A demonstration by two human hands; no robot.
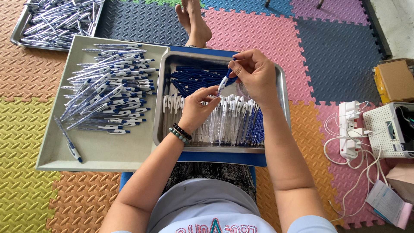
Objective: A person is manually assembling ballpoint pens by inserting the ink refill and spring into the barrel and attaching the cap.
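The white-and-blue pen (224, 81) slants over the steel tray (282, 92), its blue end far-right in the closed right hand (254, 75), its white end near-left at the left hand (199, 105), whose fingertips seemingly pinch it.

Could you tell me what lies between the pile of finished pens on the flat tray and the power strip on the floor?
In the head view, the steel tray of pen parts lies between the finished pens and the power strip, with both hands over it.
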